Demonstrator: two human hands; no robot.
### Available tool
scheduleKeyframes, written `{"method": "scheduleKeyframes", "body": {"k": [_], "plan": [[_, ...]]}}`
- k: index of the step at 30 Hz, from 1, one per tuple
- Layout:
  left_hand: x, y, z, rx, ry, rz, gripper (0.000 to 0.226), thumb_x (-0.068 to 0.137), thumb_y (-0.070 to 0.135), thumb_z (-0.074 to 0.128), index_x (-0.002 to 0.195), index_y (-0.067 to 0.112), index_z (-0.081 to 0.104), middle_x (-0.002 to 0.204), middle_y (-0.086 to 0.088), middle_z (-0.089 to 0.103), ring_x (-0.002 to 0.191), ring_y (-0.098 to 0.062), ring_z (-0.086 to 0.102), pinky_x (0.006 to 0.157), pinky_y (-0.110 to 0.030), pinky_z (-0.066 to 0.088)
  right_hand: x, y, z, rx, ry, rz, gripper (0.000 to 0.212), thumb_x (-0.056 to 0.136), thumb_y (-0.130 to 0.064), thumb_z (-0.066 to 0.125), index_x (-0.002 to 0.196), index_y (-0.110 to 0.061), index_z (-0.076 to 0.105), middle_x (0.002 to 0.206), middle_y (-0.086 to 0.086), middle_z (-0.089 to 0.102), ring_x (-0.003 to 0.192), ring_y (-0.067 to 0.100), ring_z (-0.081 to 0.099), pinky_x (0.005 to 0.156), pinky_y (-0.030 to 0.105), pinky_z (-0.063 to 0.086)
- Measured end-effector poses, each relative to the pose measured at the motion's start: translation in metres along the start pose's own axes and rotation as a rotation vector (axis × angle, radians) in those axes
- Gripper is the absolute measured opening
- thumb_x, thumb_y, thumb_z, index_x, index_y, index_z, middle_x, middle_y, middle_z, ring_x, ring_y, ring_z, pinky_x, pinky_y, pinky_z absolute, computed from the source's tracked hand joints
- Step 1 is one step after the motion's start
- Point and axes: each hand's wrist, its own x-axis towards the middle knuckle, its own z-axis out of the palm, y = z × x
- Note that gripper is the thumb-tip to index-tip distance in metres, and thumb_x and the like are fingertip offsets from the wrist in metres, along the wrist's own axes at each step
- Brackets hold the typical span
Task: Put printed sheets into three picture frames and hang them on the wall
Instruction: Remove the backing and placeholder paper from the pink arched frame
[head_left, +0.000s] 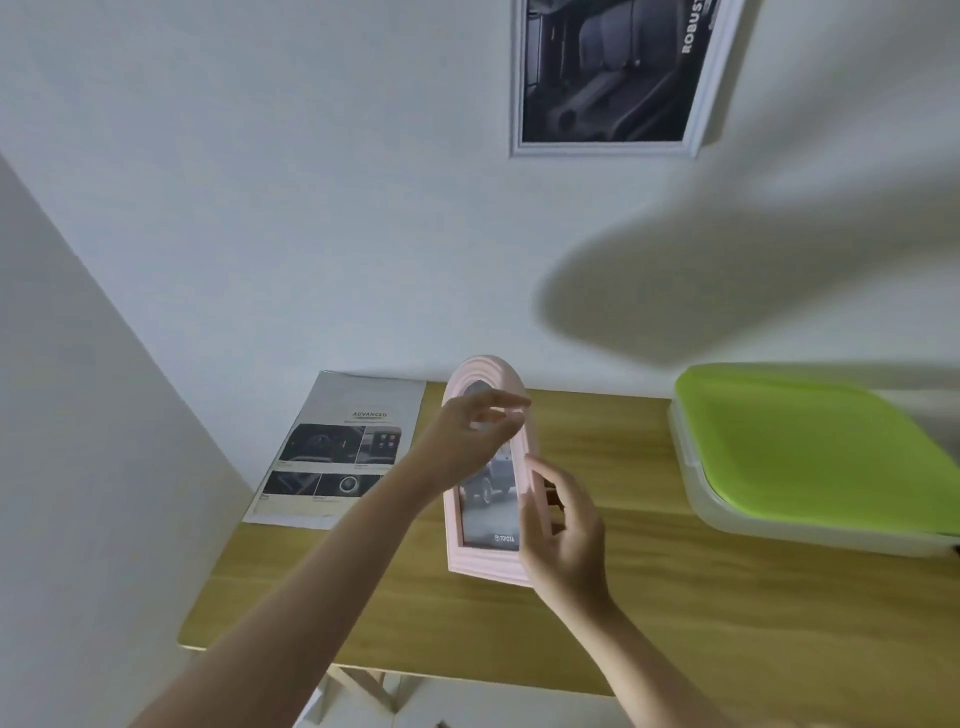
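Observation:
A pink arched picture frame (485, 558) with a car print in it stands upright over the wooden table (675, 597), facing me. My right hand (563, 545) grips its right edge, thumb on the front and fingers behind. My left hand (467, 441) lies across the front of the frame's upper part, its fingers loosely spread; it is blurred. A white frame (602, 148) with a dark car-interior print hangs on the wall above. A printed sheet (337, 452) with car photos lies on the table's back left, against the wall.
A white box with a green lid (810, 452) sits on the table at the right, against the wall. A second wall closes the left side. The table's front edge runs below my forearms.

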Motion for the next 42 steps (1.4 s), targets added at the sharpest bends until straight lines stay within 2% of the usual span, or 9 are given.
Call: {"method": "scheduleKeyframes", "body": {"k": [10,14,18,21,25,30,33,35,42], "plan": [[-0.003,0.012,0.010,-0.039,0.130,0.014,0.028,0.077,0.014,0.071,0.098,0.032,0.063,0.088,0.001,0.062,0.077,-0.017,0.065,0.068,-0.034,0.058,-0.005,-0.010,-0.023,0.162,-0.143,0.036,0.048,0.087,-0.019,0.056,0.132,-0.022,0.041,0.119,-0.017,0.059,0.104,0.012,0.063,0.081,0.022,0.054],[-0.007,0.004,0.005,-0.013,0.215,0.002,0.031,0.080,0.011,0.063,0.099,0.034,0.062,0.085,-0.006,0.061,0.067,-0.019,0.059,0.059,-0.028,0.051,-0.002,0.017,-0.034,0.070,0.037,0.227,0.045,0.085,-0.035,0.053,0.128,-0.028,0.044,0.117,-0.014,0.057,0.108,0.010,0.056,0.089,0.031,0.051],[-0.014,-0.011,-0.004,-0.134,0.227,-0.016,0.034,0.086,0.001,0.057,0.103,0.029,0.063,0.092,-0.019,0.067,0.080,-0.036,0.067,0.071,-0.042,0.059,-0.005,0.051,-0.053,-0.073,0.039,0.481,0.047,0.090,-0.030,0.057,0.135,-0.030,0.041,0.130,0.001,0.048,0.115,0.015,0.050,0.093,0.033,0.043],[-0.017,-0.027,-0.006,-0.250,0.214,-0.066,0.034,0.088,-0.003,0.053,0.107,0.023,0.063,0.089,-0.020,0.069,0.072,-0.029,0.066,0.064,-0.035,0.058,-0.009,0.061,-0.057,0.176,-0.049,0.654,0.043,0.093,-0.022,0.054,0.128,-0.045,0.044,0.112,0.009,0.061,0.088,0.017,0.062,0.071,0.031,0.052],[-0.021,-0.058,0.003,-0.332,0.246,-0.154,0.030,0.090,-0.002,0.052,0.111,0.018,0.060,0.088,-0.014,0.069,0.070,-0.018,0.066,0.058,-0.029,0.057,-0.022,0.063,-0.053,0.157,0.017,0.677,0.046,0.093,-0.006,0.048,0.130,-0.033,0.049,0.069,0.007,0.057,0.055,0.020,0.047,0.051,0.027,0.040],[-0.037,-0.111,0.013,-0.130,0.218,-0.228,0.030,0.088,0.005,0.057,0.115,0.019,0.057,0.112,-0.005,0.059,0.081,-0.021,0.067,0.070,-0.040,0.060,-0.044,0.067,-0.040,0.022,0.087,0.722,0.050,0.091,-0.005,0.049,0.134,-0.030,0.048,0.075,0.009,0.063,0.047,0.007,0.048,0.047,0.017,0.040],[-0.049,-0.143,0.016,-0.070,0.134,-0.316,0.037,0.085,0.007,0.062,0.118,0.022,0.055,0.116,0.003,0.054,0.088,-0.019,0.063,0.070,-0.041,0.060,-0.049,0.073,-0.027,-0.019,0.096,0.758,0.048,0.091,-0.006,0.049,0.134,-0.028,0.048,0.114,-0.011,0.064,0.086,-0.005,0.061,0.077,0.011,0.049],[-0.052,-0.160,0.016,-0.045,0.082,-0.350,0.045,0.081,0.007,0.065,0.122,0.022,0.054,0.115,0.004,0.050,0.090,-0.014,0.059,0.067,-0.034,0.059,-0.049,0.078,-0.017,-0.056,0.063,0.777,0.048,0.091,-0.007,0.050,0.134,-0.029,0.048,0.129,-0.007,0.059,0.108,0.010,0.059,0.098,0.030,0.047],[-0.037,-0.203,0.004,0.028,-0.086,-0.413,0.072,0.071,0.001,0.074,0.133,0.020,0.044,0.122,0.003,0.046,0.110,-0.019,0.049,0.082,-0.036,0.054,-0.048,0.104,0.016,-0.251,-0.068,0.825,0.050,0.091,-0.012,0.051,0.139,-0.023,0.043,0.134,0.008,0.050,0.123,0.015,0.047,0.101,0.020,0.032]]}}
